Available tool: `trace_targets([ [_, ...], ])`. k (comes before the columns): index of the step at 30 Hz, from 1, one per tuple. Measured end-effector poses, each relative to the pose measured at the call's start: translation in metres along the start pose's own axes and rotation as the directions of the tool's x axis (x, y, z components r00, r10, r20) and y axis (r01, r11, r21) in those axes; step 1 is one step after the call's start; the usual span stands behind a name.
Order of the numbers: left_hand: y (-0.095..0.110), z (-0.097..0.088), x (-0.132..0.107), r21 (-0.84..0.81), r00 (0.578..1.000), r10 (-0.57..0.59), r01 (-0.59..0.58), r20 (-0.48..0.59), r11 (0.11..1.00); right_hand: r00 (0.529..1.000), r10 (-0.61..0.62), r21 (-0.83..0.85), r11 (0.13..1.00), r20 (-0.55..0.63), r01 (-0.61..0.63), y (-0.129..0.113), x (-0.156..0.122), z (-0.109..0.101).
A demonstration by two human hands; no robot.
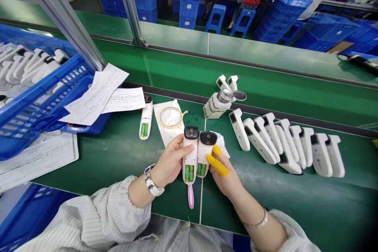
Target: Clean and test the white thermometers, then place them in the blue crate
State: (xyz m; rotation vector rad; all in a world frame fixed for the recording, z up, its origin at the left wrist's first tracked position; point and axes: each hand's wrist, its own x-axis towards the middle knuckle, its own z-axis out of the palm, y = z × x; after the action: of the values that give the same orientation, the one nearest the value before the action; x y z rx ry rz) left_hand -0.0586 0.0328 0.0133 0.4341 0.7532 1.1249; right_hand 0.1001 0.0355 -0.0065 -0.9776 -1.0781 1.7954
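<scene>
two held thermometers (203, 152), one tape roll (171, 127), one wristwatch (150, 180)

Bright, even light on my green bench (118, 153), soft shadows; glare upper left, right corners vignetted dark.

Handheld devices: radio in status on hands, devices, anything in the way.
Left hand holding one white device, right hand holding another device. Green batteries exposed in both. Nothing seen blocking; tape roll beyond, touching neither.

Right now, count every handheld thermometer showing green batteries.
3: a thermometer in the left hand, a second thermometer in the right hand, a third thermometer on the table beside the loose papers. More may be hidden in the blue basket.
</scene>
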Motion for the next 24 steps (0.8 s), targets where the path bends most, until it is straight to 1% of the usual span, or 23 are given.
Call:
trace_targets([
  [2,0.000,0.001,0.000,-0.040,0.999,0.005,-0.007,-0.040,0.999,0.998,0.052,0.043,0.998,-0.019,-0.051,-0.002,0.001,0.003],
  [5,0.000,0.002,0.002,-0.105,0.996,-0.019,0.011,-0.083,0.994,0.986,0.150,0.140,0.980,-0.073,-0.139,-0.003,0.003,0.006],
  [9,0.000,-0.001,0.004,-0.152,0.995,-0.047,0.032,-0.093,0.988,0.972,0.157,0.189,0.974,-0.172,-0.124,-0.003,0.004,0.003],
  [11,0.000,-0.003,0.005,-0.175,0.992,-0.080,0.063,-0.093,0.983,0.954,0.188,0.215,0.967,-0.233,-0.138,-0.002,0.004,-0.001],
  [13,0.000,-0.003,0.005,-0.198,0.989,-0.116,0.096,-0.092,0.976,0.940,0.221,0.255,0.955,-0.261,-0.154,-0.002,0.004,-0.005],
  [15,-0.001,-0.002,0.005,-0.209,0.988,-0.122,0.101,-0.091,0.973,0.944,0.216,0.294,0.946,-0.248,-0.139,-0.002,0.003,-0.006],
  [17,-0.001,-0.001,0.005,-0.196,0.993,-0.080,0.062,-0.081,0.979,0.961,0.185,0.304,0.945,-0.205,-0.118,-0.003,0.002,-0.005],
  [20,0.000,0.002,0.004,-0.143,0.999,-0.025,0.020,-0.039,0.990,0.982,0.141,0.270,0.957,-0.127,-0.103,-0.007,0.001,0.000],
  [24,0.000,0.002,0.004,-0.083,0.999,-0.027,0.025,-0.026,0.996,0.989,0.131,0.243,0.964,-0.067,-0.111,-0.013,0.002,0.003],
])
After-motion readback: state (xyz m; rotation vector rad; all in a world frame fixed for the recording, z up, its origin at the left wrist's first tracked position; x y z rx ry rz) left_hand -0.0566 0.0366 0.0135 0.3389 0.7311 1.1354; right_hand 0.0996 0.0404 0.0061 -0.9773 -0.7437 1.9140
